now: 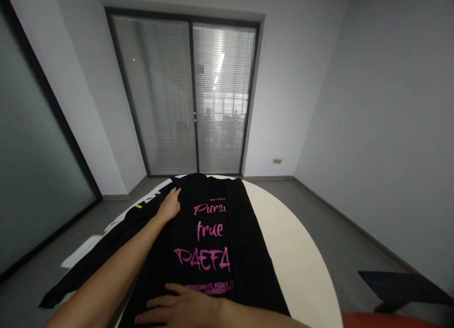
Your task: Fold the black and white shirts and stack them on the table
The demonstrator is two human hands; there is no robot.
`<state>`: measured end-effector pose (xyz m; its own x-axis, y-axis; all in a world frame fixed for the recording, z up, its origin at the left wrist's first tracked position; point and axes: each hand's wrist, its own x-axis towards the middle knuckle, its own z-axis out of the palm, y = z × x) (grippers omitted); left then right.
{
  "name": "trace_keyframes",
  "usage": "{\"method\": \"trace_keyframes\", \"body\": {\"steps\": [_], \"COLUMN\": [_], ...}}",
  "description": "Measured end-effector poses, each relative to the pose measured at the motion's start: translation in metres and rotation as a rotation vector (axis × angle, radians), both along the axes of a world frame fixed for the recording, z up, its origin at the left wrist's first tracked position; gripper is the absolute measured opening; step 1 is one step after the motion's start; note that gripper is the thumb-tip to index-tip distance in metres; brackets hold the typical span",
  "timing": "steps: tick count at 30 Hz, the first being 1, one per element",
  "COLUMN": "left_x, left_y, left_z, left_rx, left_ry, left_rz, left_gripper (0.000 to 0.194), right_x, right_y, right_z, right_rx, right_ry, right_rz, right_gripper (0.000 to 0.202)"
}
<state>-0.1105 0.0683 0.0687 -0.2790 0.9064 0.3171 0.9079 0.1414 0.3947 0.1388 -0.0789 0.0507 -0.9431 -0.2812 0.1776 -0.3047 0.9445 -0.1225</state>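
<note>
A black T-shirt [244, 252] with pink lettering lies lengthwise on a white round table [301, 261], its right side folded over the print. My left hand [170, 204] reaches far forward and rests flat on the shirt's upper left part, fingers apart. My right hand [180, 308] lies flat, palm down, on the shirt's near end, fingers spread toward the left. Neither hand grips the cloth.
More dark cloth [106, 252] and a white garment [85, 252] lie on the table's left side. Beyond are sliding glass doors with blinds [193, 101], grey walls and floor. A dark flat object [400, 285] and an orange-red surface [390, 321] sit at the lower right.
</note>
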Motion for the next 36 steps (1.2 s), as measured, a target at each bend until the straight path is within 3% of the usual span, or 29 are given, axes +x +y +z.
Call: {"method": "trace_keyframes", "body": {"steps": [3, 6, 9, 12, 15, 19, 23, 26, 31, 36], "left_x": [0.015, 0.034, 0.056, 0.078, 0.097, 0.115, 0.119, 0.114, 0.105, 0.11], "left_y": [-0.003, -0.005, -0.005, -0.001, 0.008, 0.016, 0.016, 0.005, -0.034, -0.077], "left_z": [0.005, 0.014, 0.023, 0.026, 0.021, 0.003, -0.013, -0.015, 0.002, 0.014], "left_rx": [0.002, 0.001, -0.023, -0.08, -0.146, -0.207, -0.246, -0.239, -0.211, -0.279], "left_ry": [0.042, 0.094, 0.179, 0.198, 0.191, 0.182, 0.157, 0.129, 0.076, 0.12], "left_rz": [-0.054, -0.122, -0.194, -0.24, -0.276, -0.355, -0.43, -0.465, -0.436, -0.226], "left_gripper": [0.071, 0.075, 0.079, 0.079, 0.077, 0.07, 0.056, 0.048, 0.049, 0.045], "right_x": [0.008, 0.019, 0.034, 0.05, 0.06, 0.064, 0.063, 0.059, 0.047, 0.021], "right_y": [0.017, 0.047, 0.082, 0.111, 0.132, 0.15, 0.159, 0.165, 0.186, 0.219], "right_z": [0.02, 0.038, 0.041, 0.028, 0.008, -0.013, -0.022, -0.023, -0.012, 0.015], "right_rx": [-0.115, -0.218, -0.335, -0.542, -0.788, -1.062, -1.193, -1.192, -0.981, -0.775], "right_ry": [-0.015, -0.032, 0.054, 0.133, 0.269, 0.396, 0.486, 0.438, 0.336, 0.382], "right_rz": [-0.113, -0.353, -0.547, -0.754, -0.898, -0.919, -0.955, -1.035, -1.208, -1.253], "right_gripper": [0.03, 0.021, 0.019, 0.02, 0.026, 0.028, 0.026, 0.027, 0.031, 0.042]}}
